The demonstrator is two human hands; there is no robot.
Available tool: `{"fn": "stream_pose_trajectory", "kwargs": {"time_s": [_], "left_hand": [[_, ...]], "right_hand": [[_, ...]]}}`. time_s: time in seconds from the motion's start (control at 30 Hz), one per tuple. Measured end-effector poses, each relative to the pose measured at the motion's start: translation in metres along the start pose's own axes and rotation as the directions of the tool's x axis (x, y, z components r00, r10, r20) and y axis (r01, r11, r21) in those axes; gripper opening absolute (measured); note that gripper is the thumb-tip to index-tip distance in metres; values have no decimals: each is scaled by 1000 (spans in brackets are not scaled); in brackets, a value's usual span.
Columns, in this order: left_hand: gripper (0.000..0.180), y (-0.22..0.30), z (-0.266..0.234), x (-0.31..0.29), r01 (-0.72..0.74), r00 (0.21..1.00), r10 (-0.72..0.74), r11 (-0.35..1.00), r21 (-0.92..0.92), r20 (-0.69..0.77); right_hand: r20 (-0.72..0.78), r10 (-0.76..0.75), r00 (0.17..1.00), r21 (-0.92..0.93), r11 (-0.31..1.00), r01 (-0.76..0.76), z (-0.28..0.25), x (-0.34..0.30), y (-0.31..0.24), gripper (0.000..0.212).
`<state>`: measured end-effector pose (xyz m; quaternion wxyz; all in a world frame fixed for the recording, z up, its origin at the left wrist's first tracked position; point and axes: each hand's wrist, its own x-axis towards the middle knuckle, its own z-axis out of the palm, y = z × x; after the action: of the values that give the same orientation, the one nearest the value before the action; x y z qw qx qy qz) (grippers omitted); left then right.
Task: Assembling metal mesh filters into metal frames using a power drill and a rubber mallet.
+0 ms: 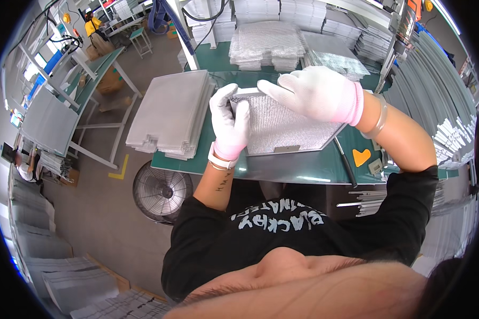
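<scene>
A silver mesh panel (287,127) in a thin frame lies at the front of the green table, directly before me. My left hand (229,122), in a white glove, pinches its upper left corner between thumb and fingers. Over the panel's upper right part is my right hand (319,95), also gloved. One of its fingers stretches along the top edge and the others are curled in. Whatever those curled fingers may hold is hidden. A small grey tab (287,149) shows on the panel's near edge.
To the left stands a stack of grey sheets (170,101). Silver mesh pads (266,42) are piled behind. A black-handled tool (347,164) and a yellow scraper (361,157) lie at the right. Long strips (436,80) fill the right side; a floor fan (163,191) stands at lower left.
</scene>
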<state>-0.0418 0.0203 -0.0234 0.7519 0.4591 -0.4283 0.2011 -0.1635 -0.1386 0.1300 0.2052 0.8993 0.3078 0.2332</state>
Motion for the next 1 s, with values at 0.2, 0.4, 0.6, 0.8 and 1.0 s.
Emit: {"fn": "stream_pose_trajectory", "kwargs": {"time_s": [0.2, 0.4, 0.6, 0.8, 1.0], "left_hand": [[39, 1, 5, 2, -18, 1000, 19, 992, -127, 5], [39, -2, 2, 12, -182, 983, 182, 983, 12, -13], [39, 0, 3, 13, -110, 992, 113, 992, -58, 49], [39, -1, 2, 12, -194, 978, 198, 980, -51, 70], [38, -5, 2, 5, -221, 971, 226, 973, -64, 83]], "right_hand": [[-31, -2, 1000, -80, 997, 0, 4, 4, -2, 41], [-71, 92, 993, -39, 995, -95, 16, 12, -4, 17], [11, 82, 997, -107, 991, -80, -3, 19, -6, 14], [47, 142, 989, -76, 987, -138, -9, 31, -21, 14], [138, 123, 983, 269, 950, -157, 5, 36, -11, 21]]}}
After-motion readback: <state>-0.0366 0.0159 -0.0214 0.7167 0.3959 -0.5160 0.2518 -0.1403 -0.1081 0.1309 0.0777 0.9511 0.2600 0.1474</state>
